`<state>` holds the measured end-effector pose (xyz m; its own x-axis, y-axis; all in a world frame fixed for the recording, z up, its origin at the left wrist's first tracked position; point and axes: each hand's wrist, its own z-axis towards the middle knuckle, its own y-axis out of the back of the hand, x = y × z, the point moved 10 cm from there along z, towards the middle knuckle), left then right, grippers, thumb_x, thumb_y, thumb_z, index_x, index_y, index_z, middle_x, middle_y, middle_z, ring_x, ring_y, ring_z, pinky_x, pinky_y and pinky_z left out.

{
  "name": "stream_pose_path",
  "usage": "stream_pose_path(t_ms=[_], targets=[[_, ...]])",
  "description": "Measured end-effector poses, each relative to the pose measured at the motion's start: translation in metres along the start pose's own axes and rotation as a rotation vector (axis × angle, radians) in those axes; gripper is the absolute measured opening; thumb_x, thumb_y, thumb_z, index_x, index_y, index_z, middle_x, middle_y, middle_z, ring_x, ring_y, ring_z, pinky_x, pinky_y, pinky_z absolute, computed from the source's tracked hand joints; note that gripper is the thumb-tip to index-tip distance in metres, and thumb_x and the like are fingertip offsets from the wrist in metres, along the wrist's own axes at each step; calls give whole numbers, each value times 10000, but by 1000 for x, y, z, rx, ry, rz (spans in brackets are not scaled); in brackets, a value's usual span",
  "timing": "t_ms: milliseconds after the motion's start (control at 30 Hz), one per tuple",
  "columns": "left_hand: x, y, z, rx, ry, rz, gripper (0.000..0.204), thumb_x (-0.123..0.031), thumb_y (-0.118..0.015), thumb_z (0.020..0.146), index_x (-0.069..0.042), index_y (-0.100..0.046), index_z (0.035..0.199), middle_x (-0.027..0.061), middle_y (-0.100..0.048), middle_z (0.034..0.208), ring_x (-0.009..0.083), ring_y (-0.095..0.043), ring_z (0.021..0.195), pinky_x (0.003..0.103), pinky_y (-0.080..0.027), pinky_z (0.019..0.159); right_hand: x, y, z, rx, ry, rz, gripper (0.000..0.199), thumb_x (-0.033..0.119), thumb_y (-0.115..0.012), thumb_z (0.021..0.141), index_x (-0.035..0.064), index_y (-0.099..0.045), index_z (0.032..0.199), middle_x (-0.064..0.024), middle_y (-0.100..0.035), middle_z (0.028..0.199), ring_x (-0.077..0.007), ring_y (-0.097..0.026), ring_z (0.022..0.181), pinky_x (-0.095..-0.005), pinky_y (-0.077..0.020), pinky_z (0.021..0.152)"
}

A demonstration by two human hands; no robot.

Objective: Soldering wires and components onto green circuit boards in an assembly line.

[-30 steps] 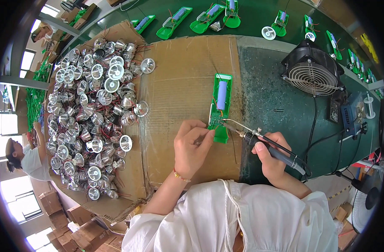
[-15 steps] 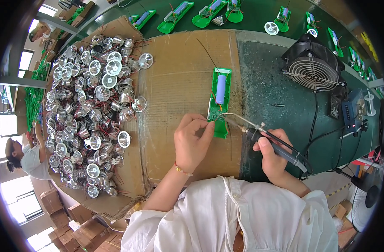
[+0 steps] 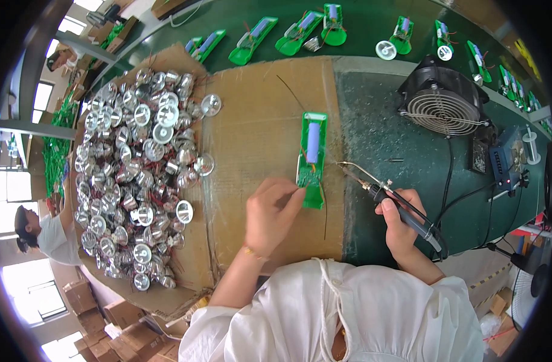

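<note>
A green plastic housing (image 3: 314,198) lies upright in the picture on the cardboard, holding a lilac cylindrical battery (image 3: 313,142) and a small green circuit board (image 3: 309,176). Thin dark and orange wires run from it. My left hand (image 3: 271,211) pinches at the board's left edge, thumb and forefinger together; whatever is between the tips is too small to make out. My right hand (image 3: 401,222) grips a soldering iron (image 3: 408,219) with a thin metal feed tube (image 3: 363,171) along it. The iron's tip is just right of the housing, apart from the board.
A big heap of silvery lamp reflectors (image 3: 144,151) with wires covers the cardboard at left. A black fan (image 3: 445,102) stands at right, near a blue soldering station (image 3: 508,163) and a solder spool (image 3: 531,148). More green housings (image 3: 255,41) line the far side. Another person (image 3: 46,235) is at left.
The soldering iron's tip has drawn away from the circuit board to the right. My left hand stays pinched at the board's edge. The view has shifted slightly.
</note>
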<state>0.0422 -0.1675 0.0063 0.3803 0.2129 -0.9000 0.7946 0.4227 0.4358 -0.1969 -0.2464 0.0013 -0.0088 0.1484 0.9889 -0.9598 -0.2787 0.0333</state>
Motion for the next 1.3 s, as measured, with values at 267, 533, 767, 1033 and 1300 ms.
stream_pose_path(t_ms=[267, 533, 767, 1033, 1300], targets=[[-8, -36, 43, 375, 41, 311, 152, -123, -599, 752, -1, -605, 662, 94, -592, 543, 143, -569, 470, 274, -446, 467, -21, 29, 8, -150, -69, -9, 155, 92, -628, 810, -12, -518, 842, -78, -610, 668, -92, -562, 584, -223, -451, 545], [-86, -113, 242, 190, -331, 428, 231, -266, -614, 737, -47, -659, 796, 156, -641, 773, 298, -619, 746, 381, -494, 707, -30, 26, 6, -115, -160, -30, 162, 77, -670, 768, 23, -533, 834, -58, -603, 696, -98, -553, 592, -249, -447, 542], [-49, -57, 315, 10, -495, 625, 616, -361, -692, 705, -103, -461, 1215, 194, -457, 1187, 333, -471, 1094, 401, -410, 908, -20, 22, 6, -20, -161, -73, 166, 86, -674, 776, 26, -538, 849, -53, -603, 713, -85, -543, 597, -241, -444, 546], [-38, -23, 180, 81, -301, 650, 545, -233, -559, 792, -94, -348, 1276, 211, -476, 1104, 386, -507, 995, 427, -434, 835, -27, 25, 9, -61, -140, -65, 136, 63, -637, 782, 7, -524, 832, -72, -593, 696, -112, -558, 601, -256, -452, 559], [-37, 14, 30, -99, -86, 495, 632, -354, -711, 699, -102, -436, 1209, 121, -530, 1015, 250, -596, 696, 373, -484, 599, -25, 21, 11, -103, -98, -46, 130, 95, -582, 829, 8, -488, 846, -69, -580, 679, -99, -536, 585, -230, -435, 562]])
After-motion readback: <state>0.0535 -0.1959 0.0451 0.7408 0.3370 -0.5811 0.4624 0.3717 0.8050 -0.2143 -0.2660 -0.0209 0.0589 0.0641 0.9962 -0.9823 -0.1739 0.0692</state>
